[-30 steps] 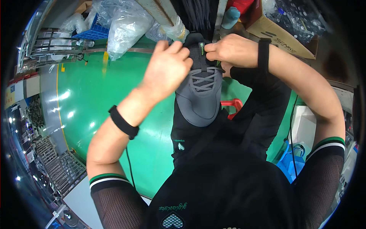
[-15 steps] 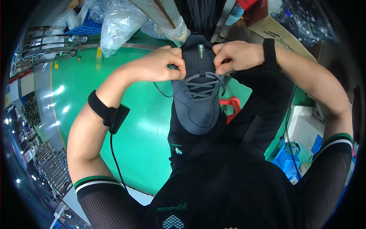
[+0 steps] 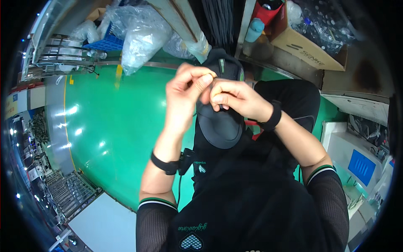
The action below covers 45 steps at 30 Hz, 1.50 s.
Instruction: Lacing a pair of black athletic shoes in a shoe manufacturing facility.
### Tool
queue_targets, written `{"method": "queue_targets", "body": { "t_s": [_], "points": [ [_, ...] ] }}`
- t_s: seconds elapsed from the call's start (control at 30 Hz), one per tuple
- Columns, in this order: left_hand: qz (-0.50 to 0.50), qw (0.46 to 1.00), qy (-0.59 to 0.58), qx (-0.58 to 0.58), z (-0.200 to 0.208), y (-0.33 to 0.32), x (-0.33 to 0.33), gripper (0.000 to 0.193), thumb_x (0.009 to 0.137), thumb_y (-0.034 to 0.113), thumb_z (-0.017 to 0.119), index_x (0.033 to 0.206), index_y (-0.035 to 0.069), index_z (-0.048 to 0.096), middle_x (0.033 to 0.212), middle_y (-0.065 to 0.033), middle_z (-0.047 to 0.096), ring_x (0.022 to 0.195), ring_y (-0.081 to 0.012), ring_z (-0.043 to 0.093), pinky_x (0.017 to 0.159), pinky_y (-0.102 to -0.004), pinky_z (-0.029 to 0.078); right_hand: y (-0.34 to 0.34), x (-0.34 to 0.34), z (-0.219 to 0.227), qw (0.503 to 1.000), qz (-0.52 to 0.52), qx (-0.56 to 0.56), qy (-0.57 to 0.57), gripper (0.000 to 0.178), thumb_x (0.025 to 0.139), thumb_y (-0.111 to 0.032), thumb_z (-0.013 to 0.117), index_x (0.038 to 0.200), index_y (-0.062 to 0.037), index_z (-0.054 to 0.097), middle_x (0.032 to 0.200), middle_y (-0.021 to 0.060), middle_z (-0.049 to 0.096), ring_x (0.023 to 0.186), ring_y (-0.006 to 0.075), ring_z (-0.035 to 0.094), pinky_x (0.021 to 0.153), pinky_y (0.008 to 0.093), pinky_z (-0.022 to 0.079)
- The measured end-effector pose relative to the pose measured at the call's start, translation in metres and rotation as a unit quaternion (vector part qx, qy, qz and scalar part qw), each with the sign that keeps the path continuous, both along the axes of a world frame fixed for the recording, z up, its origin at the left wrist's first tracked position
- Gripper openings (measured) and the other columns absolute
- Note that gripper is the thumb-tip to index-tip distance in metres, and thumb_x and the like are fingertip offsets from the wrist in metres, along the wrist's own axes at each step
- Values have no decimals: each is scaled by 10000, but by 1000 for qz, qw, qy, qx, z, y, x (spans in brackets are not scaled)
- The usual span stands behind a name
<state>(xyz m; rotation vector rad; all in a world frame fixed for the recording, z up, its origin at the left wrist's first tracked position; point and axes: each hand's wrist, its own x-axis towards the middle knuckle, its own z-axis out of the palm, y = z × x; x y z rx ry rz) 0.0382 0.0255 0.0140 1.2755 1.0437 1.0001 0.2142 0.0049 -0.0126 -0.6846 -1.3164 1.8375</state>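
Note:
A dark grey lace-up shoe (image 3: 220, 129) lies along my lap, toe toward me, tongue and collar at its far end. Both hands meet above its lacing and hide most of it. My left hand (image 3: 187, 86) is closed in a pinch of thumb and forefinger, with a thin dark bit of shoelace (image 3: 215, 76) at the fingertips. Just right of it, almost touching, my right hand (image 3: 236, 99) is closed with curled fingers on the shoelace as well. Most of the lace is covered by the fingers.
Beyond the shoe hangs a bundle of dark laces (image 3: 219, 23) beside a metal post (image 3: 178, 17). Clear plastic bags (image 3: 145, 44) lie far left. An open cardboard box (image 3: 308, 48) and a light-blue bottle (image 3: 254, 30) stand far right. A red object (image 3: 254, 129) shows beside the shoe.
Both hands have come inward from the shoe's two sides and now meet over the lacing. My elbows have drawn in. The shoe's far end is tilted slightly differently.

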Motion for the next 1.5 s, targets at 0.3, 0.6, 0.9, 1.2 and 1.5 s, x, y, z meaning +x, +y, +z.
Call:
{"method": "queue_targets", "body": {
  "t_s": [0.3, 0.6, 0.9, 1.2, 1.5],
  "points": [
    [-53, 996, 66, -4, -29, -47, 16, 428, 956, 13, 496, 1369, 15, 384, 909, -99, 647, 726, -160, 642, 644, -240, 498, -24, 31, 3, 966, -237, -104, 15, 496, 963, -80, 518, 1429, -27, 355, 913, 111, 682, 725, 120, 646, 632, 213, 520],
    [321, 923, 180, -110, -73, 4, -123, 225, 1009, 263, 498, 1010, 42, 538, 645, 1, 500, 501, -83, 420, 458, -243, 353, -48, 137, -41, 883, -401, -32, -241, 162, 936, -162, 555, 976, -46, 662, 710, -39, 555, 545, 48, 457, 488, 210, 352],
    [76, 820, 493, 282, -29, 1, -20, 84, 846, 184, 693, 872, 105, 704, 842, 2, 673, 919, -168, 544, 902, -340, 333, -8, 62, -29, 891, -223, 43, -392, 182, 881, -214, 590, 854, -58, 680, 606, 88, 613, 577, 215, 642, 586, 339, 474],
    [50, 728, 582, 360, -11, -3, -16, 72, 786, 198, 719, 817, 140, 690, 908, 38, 645, 994, -217, 524, 889, -388, 325, 18, 53, -10, 662, -91, 440, -600, 66, 709, -101, 604, 720, -41, 631, 612, 151, 614, 618, 295, 655, 556, 410, 497],
    [-43, 712, 584, 387, -5, 15, -5, 96, 752, 158, 703, 728, 81, 651, 837, -18, 608, 962, -254, 531, 841, -418, 353, 53, 64, 0, 628, 107, 530, -560, 354, 519, -166, 779, 814, -40, 631, 715, 102, 661, 735, 277, 676, 615, 383, 535]
  ]
}}
